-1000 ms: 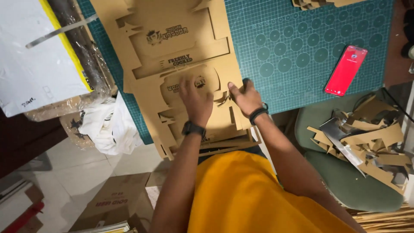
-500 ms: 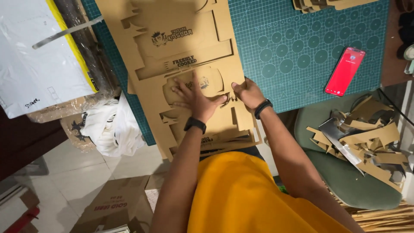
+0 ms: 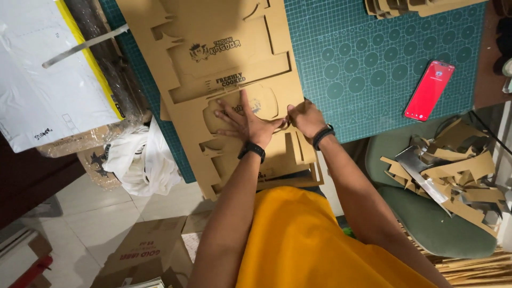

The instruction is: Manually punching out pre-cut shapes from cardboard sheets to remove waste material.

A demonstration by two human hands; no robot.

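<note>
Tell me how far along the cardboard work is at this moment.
Done: offcuts fill the brown cardboard scrap pile on the green chair, and slots are already cut out of the large printed brown cardboard sheet. In hand: the left hand lies flat on it while the right hand works its edge. Left: the rounded central panel is still attached.

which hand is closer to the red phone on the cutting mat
The right hand. It sits at the right edge of the cardboard sheet, with bare green mat between it and the red phone. The left hand lies flat on the cardboard, farther from the phone.
</note>
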